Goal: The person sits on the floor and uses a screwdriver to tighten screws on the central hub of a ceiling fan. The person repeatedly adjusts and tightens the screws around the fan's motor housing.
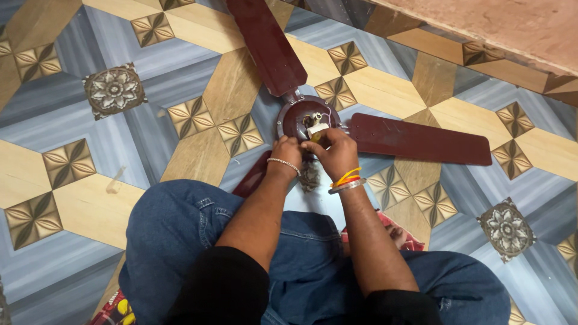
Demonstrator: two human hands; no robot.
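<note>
A dark maroon ceiling fan lies on the patterned tile floor, its round motor hub just beyond my knees. One blade points away to the top, another blade stretches right, and a third is mostly hidden under my arms. At the hub's near edge my right hand pinches a small white part with wires. My left hand rests against the hub rim beside it, fingers curled; what it grips is hidden.
I sit on the floor in blue jeans, knees spread. A red patterned cloth lies by my right leg, and another colourful piece shows at the lower left. A raised reddish ledge runs along the top right.
</note>
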